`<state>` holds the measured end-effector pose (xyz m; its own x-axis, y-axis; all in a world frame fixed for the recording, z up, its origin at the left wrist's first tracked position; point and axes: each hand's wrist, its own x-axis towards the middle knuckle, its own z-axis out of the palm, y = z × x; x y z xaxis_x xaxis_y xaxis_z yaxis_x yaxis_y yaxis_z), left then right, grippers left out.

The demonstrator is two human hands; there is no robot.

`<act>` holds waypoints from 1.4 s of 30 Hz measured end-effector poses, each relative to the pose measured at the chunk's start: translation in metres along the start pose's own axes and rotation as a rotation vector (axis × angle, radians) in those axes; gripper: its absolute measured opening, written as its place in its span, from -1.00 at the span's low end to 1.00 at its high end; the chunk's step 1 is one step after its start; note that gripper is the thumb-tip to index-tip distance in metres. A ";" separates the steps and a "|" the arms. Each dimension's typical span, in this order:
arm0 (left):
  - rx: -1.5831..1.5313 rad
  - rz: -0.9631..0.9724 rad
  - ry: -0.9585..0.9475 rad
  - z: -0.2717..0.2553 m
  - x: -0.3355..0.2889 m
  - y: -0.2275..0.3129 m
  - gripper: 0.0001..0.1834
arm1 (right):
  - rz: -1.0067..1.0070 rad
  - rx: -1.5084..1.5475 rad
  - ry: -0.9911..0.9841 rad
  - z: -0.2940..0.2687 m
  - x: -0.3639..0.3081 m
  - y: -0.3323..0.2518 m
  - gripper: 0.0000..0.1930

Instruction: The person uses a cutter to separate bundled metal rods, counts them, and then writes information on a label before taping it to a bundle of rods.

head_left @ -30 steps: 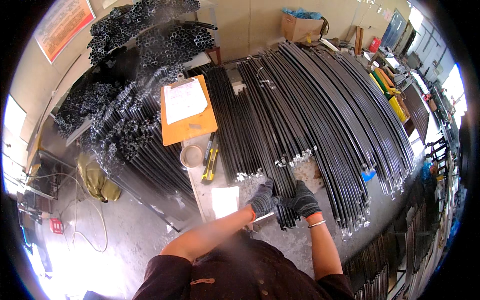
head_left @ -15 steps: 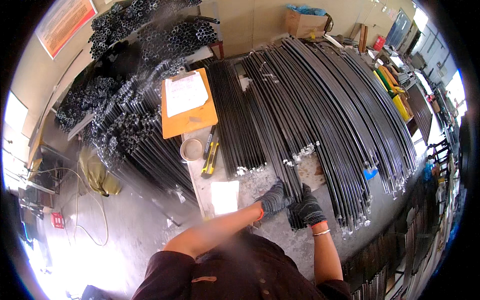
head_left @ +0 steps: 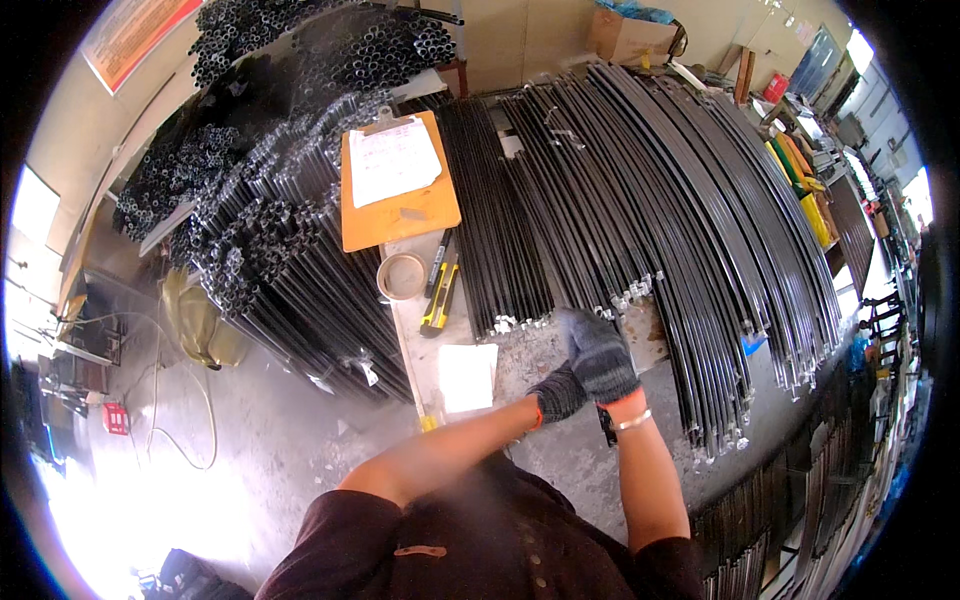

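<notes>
Long black metal tubes (head_left: 640, 190), many with pale wrapped ends, lie side by side on the worktable (head_left: 520, 365). At their near ends are both my hands, in grey knitted gloves with orange cuffs. My left hand (head_left: 560, 392) is closed at a small bunch of tubes, its fingertips tucked behind my other hand. Across the top of that bunch lies my right hand (head_left: 603, 362), its fingers smeared by motion. Dark tube ends (head_left: 607, 428) poke out below the right wrist. The gloves cover most of the bunch.
Left of the tubes lie an orange clipboard (head_left: 435, 205) with paper, a tape roll (head_left: 402, 276), a yellow cutter (head_left: 440, 300), a black marker (head_left: 438, 265) and white paper (head_left: 468, 378). Stacked hollow tubes (head_left: 290, 250) fill the left. A cardboard box (head_left: 630, 38) stands behind.
My right hand has moved up and leftward over the bunch, now overlapping my left hand. The left hand has slid slightly lower along the tubes. The whole view has shifted a little.
</notes>
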<state>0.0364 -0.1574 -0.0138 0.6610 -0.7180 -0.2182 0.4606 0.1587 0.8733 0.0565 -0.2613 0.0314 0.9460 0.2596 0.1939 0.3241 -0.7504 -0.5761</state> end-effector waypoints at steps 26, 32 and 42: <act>1.838 -0.104 0.380 -0.118 -0.133 0.050 -0.14 | 0.232 -0.440 0.093 0.072 0.080 0.023 -0.52; 1.934 -0.339 0.163 -0.117 -0.105 0.072 -0.58 | 0.230 -0.443 0.090 0.073 0.081 0.031 -0.52; 1.454 -0.411 0.113 -0.162 -0.133 0.074 -0.18 | 0.184 -0.469 0.168 0.077 0.073 0.034 -0.54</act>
<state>0.0779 0.0598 0.0091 0.7079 -0.4790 -0.5190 -0.3041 -0.8700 0.3882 0.1365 -0.2206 -0.0349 0.9625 0.0258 0.2699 0.0830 -0.9757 -0.2028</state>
